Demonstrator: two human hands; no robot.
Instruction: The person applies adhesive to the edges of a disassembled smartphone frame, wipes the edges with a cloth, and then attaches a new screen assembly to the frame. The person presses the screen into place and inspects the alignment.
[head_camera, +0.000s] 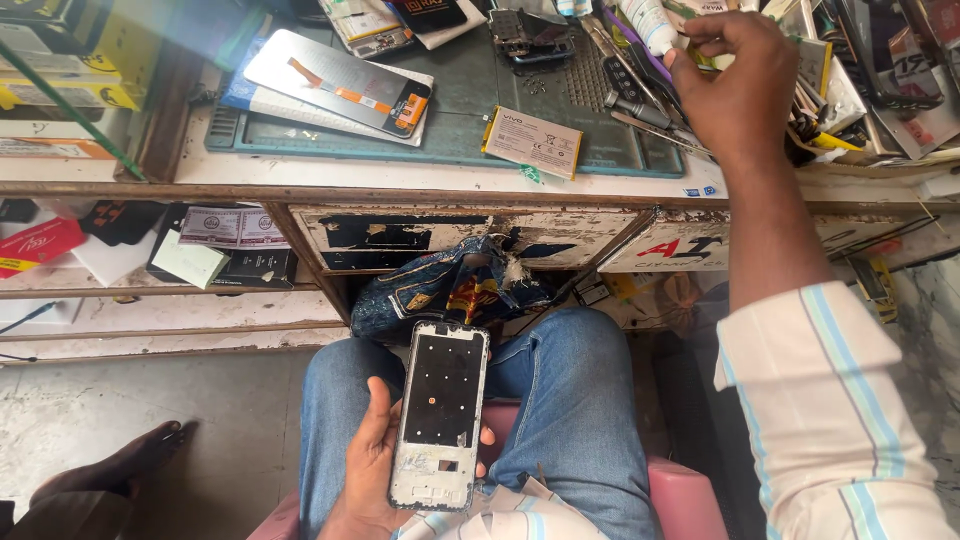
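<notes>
**In your lap, a stripped phone frame; at the tabletop, a hand among the tools**

In your lap, your left hand (372, 462) closes its grip around the edges of a phone frame (440, 415), the thumb on one long side and the fingertips just showing past the other. The frame is a thin, rounded rectangle, pale and scuffed along its rim, with a dark matte inner plate dotted with small holes. It rests upright over your blue denim knees.

Your right hand (735, 85) is up at the cluttered back of the tabletop (420, 178), fingers curled downward and pinched together over a pile of tools (640, 100); I cannot tell whether they hold anything. By the look of it, this is a fetching step in a phone rebuild, and the next move calls for a fine, sure pinch amid crowded metal.

Farther out on the teal work mat (470, 95) lie a glossy grey display panel (340, 82) with an orange ribbon and a flat, pale battery (533, 142).
</notes>
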